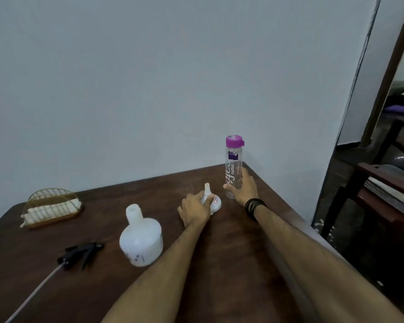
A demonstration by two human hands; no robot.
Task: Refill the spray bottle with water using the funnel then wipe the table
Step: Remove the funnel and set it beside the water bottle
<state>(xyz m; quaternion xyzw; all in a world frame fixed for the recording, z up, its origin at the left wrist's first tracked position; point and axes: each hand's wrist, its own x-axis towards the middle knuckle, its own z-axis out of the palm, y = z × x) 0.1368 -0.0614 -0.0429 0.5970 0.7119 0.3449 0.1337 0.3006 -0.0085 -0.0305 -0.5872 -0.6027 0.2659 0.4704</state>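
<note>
Spray bottle (141, 236): stands uncapped and upright mid-table, neck bare.
Sprayer head (81, 252): off, lying left of the spray bottle.
Funnel (210, 201): upside down right of the spray bottle; left hand (194, 210) grips it.
Water bottle (234, 166): farther right, purple cap on; right hand (244, 188) wraps its base.
Cloth basket (50, 207): far left of the spray bottle.
Progress: opened only; filling, recapping and wiping look still ahead.
</note>
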